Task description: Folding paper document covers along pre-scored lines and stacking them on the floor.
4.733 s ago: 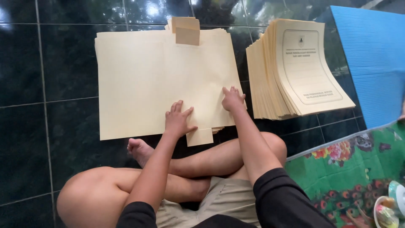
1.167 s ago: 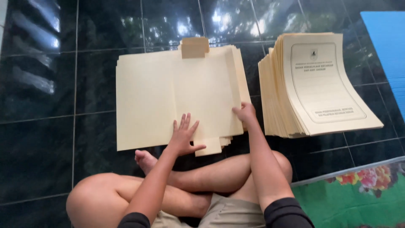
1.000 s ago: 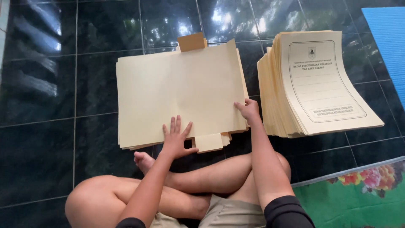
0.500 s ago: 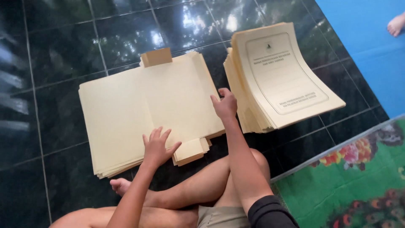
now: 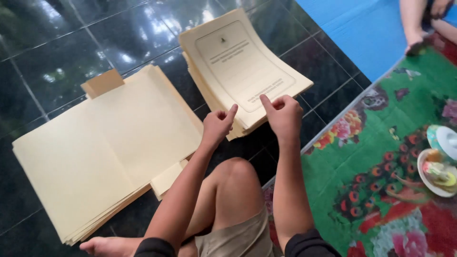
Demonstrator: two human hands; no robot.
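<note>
You sat cross-legged on a floor of glossy black tiles (image 5: pixel 57 43), and both of your hands had just left the opened, blank cream card folders (image 5: pixel 109 147) that they had been pressing flat a moment before. Those folders now lay untouched to your left, spread wide in a thick pile with a small tan tab sticking out at the far edge. Your left hand (image 5: pixel 218 124) and right hand (image 5: pixel 283 113) had swung over to the second pile — a stack of closed cream folders with a framed block of print on the front (image 5: pixel 245 69) — and hovered at its near edge. Each hand was loosely curled, with one finger stretched out and the rest folded in; neither pinched anything yet, and whether the fingertips actually touched the top cover could not be told. The view had also turned rightwards, so the printed stack sat straight ahead of you, just beside the open pile. From this you could judge that work on the open pile was finished for now and a fresh folder was about to be drawn from the printed stack. To your right lay a green floral mat (image 5: pixel 376 176) bearing small dishes (image 5: pixel 440 164), and beyond it a blue mat (image 5: pixel 362 28) — another person's limbs (image 5: pixel 419 21) rested at its far corner.
</note>
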